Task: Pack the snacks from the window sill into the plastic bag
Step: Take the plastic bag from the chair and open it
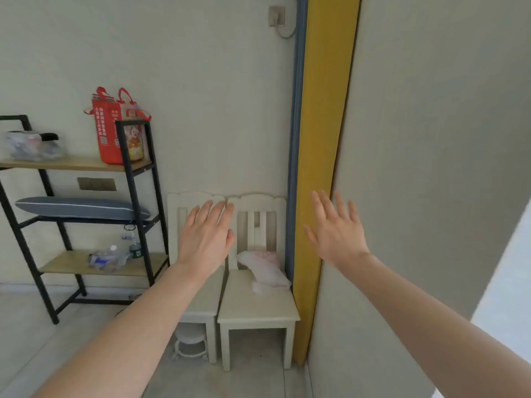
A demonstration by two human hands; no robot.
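Pale walls close off this corner of the room, with a black shelf rack [135,196] on the left, 2 white chairs [258,305] against the wall and a yellow curtain [321,168] hanging beside them. From the head view, no snacks, window sill or plastic bag can be picked out for certain. A clear bag [31,146] with something inside lies on the top shelf near a red bag [107,133], but I cannot tell whether it is the one meant. A bright patch [511,282] at the far right edge suggests the window is that way.

As I judge it, packing has not begun. The sensible thing is to turn towards the curtain side, find the sill, and get the bag in 1 hand with its mouth held wide before lifting any snack.

Both arms reach straight out, backs of the hands to the camera. The left hand [205,234] is flat, fingers straight and close together, in front of the chair backs, grasping nothing. The right hand [336,231] is spread and empty before the curtain's edge; whether its fingertips touch the fabric I cannot tell.
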